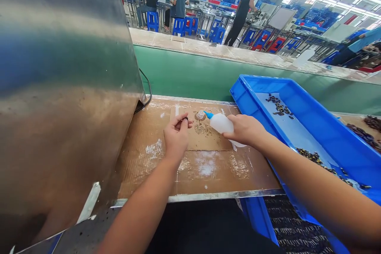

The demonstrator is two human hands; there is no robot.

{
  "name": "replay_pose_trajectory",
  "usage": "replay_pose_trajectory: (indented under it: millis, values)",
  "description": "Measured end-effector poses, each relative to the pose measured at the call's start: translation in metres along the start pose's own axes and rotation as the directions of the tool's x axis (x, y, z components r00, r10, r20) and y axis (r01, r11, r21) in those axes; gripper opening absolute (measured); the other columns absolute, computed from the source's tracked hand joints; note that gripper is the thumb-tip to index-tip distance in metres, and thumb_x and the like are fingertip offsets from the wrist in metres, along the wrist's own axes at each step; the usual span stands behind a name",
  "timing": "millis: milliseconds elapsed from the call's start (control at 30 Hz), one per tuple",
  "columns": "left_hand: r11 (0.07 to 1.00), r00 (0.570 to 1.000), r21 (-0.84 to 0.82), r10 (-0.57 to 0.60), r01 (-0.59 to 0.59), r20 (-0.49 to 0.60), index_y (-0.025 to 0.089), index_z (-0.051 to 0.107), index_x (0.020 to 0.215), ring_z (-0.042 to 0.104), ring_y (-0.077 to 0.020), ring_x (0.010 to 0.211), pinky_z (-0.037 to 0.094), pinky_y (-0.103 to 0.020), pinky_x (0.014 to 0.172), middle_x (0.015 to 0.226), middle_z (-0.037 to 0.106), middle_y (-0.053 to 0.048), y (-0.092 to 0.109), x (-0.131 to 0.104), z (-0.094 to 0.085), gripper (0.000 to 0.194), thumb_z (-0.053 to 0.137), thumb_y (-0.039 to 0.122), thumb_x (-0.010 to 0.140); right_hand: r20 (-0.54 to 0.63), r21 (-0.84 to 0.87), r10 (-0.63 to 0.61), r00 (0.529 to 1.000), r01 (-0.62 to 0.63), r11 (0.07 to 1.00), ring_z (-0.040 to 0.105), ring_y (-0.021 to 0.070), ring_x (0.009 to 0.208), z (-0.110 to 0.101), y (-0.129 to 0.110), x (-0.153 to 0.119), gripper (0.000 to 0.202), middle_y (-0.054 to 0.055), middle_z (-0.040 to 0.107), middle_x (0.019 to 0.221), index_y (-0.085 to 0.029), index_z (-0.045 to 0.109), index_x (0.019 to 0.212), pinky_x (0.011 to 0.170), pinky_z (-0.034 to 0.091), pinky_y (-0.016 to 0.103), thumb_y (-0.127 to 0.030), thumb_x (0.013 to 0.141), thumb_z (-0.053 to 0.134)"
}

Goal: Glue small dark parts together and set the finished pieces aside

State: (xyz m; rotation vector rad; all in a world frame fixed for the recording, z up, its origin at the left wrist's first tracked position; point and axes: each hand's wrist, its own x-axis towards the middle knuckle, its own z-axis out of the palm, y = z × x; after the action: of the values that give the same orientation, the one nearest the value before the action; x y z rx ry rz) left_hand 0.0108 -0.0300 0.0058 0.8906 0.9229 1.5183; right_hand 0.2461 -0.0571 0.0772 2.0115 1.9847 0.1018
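Grips the white bottle [220, 124] in a closed right hand [242, 127], pointing the blue nozzle [208, 115] at the cardboard [208, 143]; pinches what looks like a dark piece [186, 118] in a curled left hand [175, 131]

Bright overhead tube lights and windows wash out the background, glare streaks the metal panel [68, 87], and wide-angle distortion tilts the view.
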Motion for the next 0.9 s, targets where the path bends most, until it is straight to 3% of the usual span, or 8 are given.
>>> replay_pose_trajectory:
  millis: [900]
  values:
    - [0.998, 0.999, 0.05, 0.034, -0.034, 0.004, 0.014, 0.077, 0.108, 0.071, -0.015, 0.08, 0.061, -0.026, 0.072, 0.093, 0.075, -0.01, 0.0, 0.0, -0.001, 0.027, 0.073, 0.031, 0.088, -0.012, -0.041, -0.035, 0.999, 0.035, 0.999, 0.068, 0.0298, 0.076, -0.02, -0.009, 0.003, 0.045, 0.012, 0.071, 0.087, -0.021, 0.071, 0.107, 0.057, 0.041, 0.035, -0.056, 0.079, 0.069]
